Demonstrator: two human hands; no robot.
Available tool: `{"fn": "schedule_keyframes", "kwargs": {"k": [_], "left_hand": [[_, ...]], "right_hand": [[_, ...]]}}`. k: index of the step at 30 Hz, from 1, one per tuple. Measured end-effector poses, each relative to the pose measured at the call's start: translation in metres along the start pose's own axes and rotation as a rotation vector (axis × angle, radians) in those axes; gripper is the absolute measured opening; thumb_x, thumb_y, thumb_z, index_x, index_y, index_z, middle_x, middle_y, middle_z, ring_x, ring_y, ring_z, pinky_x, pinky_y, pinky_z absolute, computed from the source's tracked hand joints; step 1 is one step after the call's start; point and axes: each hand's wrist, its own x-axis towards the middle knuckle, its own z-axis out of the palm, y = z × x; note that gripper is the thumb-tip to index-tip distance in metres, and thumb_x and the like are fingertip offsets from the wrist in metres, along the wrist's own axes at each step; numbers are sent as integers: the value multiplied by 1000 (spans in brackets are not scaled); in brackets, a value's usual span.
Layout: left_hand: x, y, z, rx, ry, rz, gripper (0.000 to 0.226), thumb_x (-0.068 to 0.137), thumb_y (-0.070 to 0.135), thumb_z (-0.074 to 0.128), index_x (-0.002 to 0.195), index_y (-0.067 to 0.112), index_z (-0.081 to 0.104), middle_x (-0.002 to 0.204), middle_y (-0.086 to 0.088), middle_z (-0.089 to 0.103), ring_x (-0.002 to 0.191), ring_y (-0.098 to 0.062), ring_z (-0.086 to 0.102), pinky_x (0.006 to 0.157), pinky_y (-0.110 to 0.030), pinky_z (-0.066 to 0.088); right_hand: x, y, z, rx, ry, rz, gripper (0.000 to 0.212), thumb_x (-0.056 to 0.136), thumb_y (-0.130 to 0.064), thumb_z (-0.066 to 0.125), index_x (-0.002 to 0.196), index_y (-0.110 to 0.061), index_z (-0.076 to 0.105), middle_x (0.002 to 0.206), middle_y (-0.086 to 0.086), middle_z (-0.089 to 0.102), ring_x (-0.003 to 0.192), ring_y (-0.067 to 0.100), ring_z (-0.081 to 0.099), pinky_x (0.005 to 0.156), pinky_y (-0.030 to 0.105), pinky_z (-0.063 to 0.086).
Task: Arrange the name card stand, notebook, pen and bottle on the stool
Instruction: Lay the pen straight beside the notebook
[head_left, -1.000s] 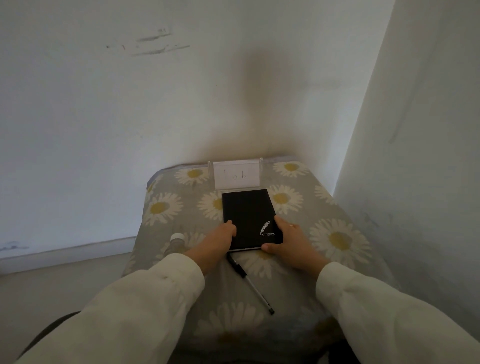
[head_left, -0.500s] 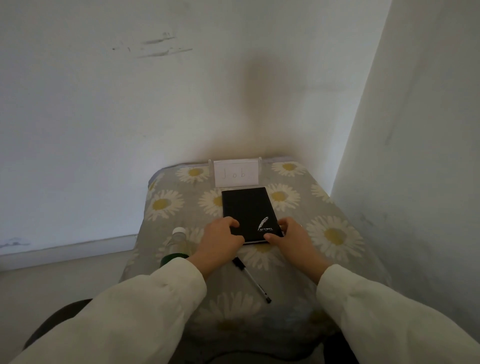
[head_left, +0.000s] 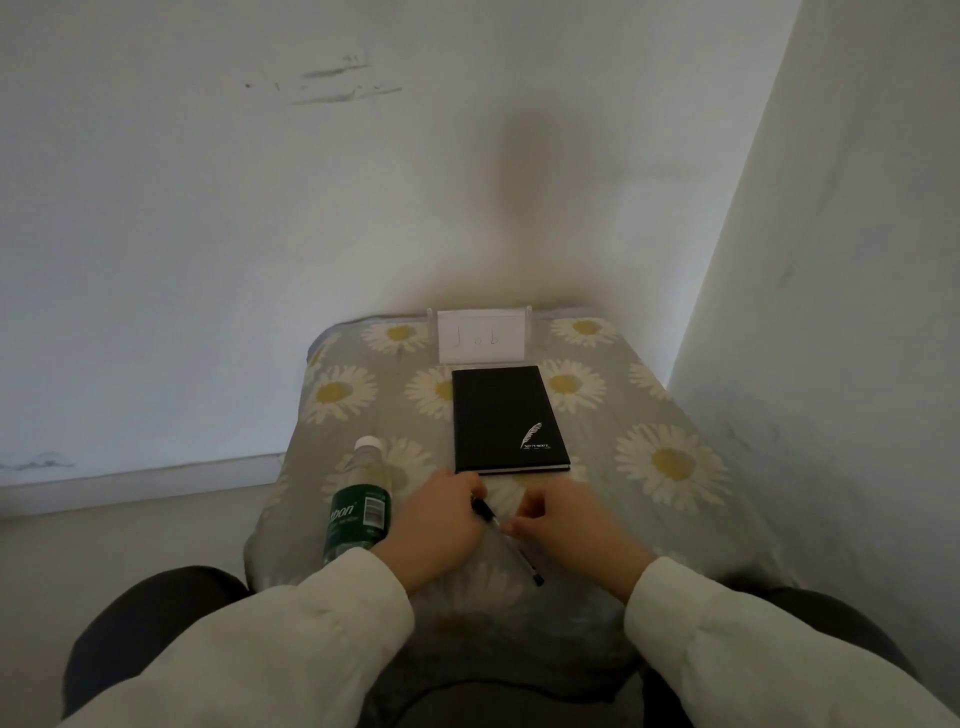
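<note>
The stool (head_left: 675, 410) has a grey daisy-print cover. At its far edge stands the clear name card stand (head_left: 480, 338) with a white card. The black notebook (head_left: 506, 418) lies flat just in front of it, with no hand on it. The pen (head_left: 519, 556) lies slanted on the near part of the cover. My left hand (head_left: 441, 530) has its fingertips closed on the pen's dark upper end. My right hand (head_left: 569, 525) is curled, thumb tip against the pen's barrel. The green-labelled bottle (head_left: 361, 499) with a white cap is at the stool's left edge, partly behind my left sleeve.
White walls close in behind and on the right of the stool, forming a corner. Bare floor (head_left: 130, 530) lies to the left. My dark-trousered knees (head_left: 150, 613) sit against the stool's near edge.
Both hands have let go of the notebook's near corners and drawn back to the pen. The notebook stays in front of the card stand. More of the bottle shows now.
</note>
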Motion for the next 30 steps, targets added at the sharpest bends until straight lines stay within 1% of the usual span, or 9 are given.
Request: {"fn": "schedule_keyframes", "kwargs": {"k": [4,9,12,15,18,21,25,28,30], "left_hand": [[-2,-1,2,5,19,29,30,87,21,51,114,28,59,109,-1,56,81,-11,51,71,-21,38],[-2,-2,4,12,-4,45,39,86,16,50,122,28,57,118,-3,58,101,-20,58,84,-26,43],[-3,-2,5,10,-14,50,39,86,15,50,123,28,56,120,-4,57,104,-21,57,89,-30,45],[-4,-2,7,2,-12,58,41,86,15,51,125,27,55,122,-5,56,107,-21,57,92,-31,46],[-5,-1,10,-32,5,72,42,87,17,50,127,27,54,122,-5,57,107,-21,57,93,-33,46],[-6,1,13,-78,61,97,45,87,16,51,129,30,52,118,-2,59,102,-17,57,89,-28,47],[-1,11,20,-147,106,130,54,85,18,55,136,30,44,125,-1,55,107,-14,54,91,-23,41],[3,26,29,-189,104,148,63,87,22,58,143,33,31,136,3,46,115,-10,51,93,-20,37],[5,38,37,-227,99,164,72,88,22,58,147,35,19,142,4,41,120,-11,48,96,-20,35]], "right_hand": [[-1,-3,2,-38,-60,21,27,73,-46,75,68,-24,62,66,-4,63,60,6,58,55,20,40],[1,-8,3,-134,-99,10,30,68,-47,78,66,-22,62,64,-1,66,58,8,60,53,21,42],[2,-9,4,-157,-113,21,26,71,-42,77,68,-19,65,66,1,67,57,9,61,51,22,44],[4,-7,0,-148,-94,27,21,73,-32,73,70,-11,70,68,6,70,62,17,66,59,30,54],[6,-3,-6,-100,-107,22,18,76,-26,67,70,-10,71,65,5,67,64,20,66,61,29,52],[6,3,-13,-47,-139,22,21,83,-29,67,78,-11,75,73,6,71,66,15,64,63,26,51],[3,11,-23,-15,-115,22,18,89,-28,63,88,-13,74,84,5,72,74,14,63,73,29,51],[0,19,-30,42,-47,34,13,92,-26,61,81,-21,67,73,-3,66,67,8,60,62,21,44],[-2,25,-33,103,23,51,14,92,-28,61,78,-27,62,68,-8,63,62,4,59,59,18,41]]}}
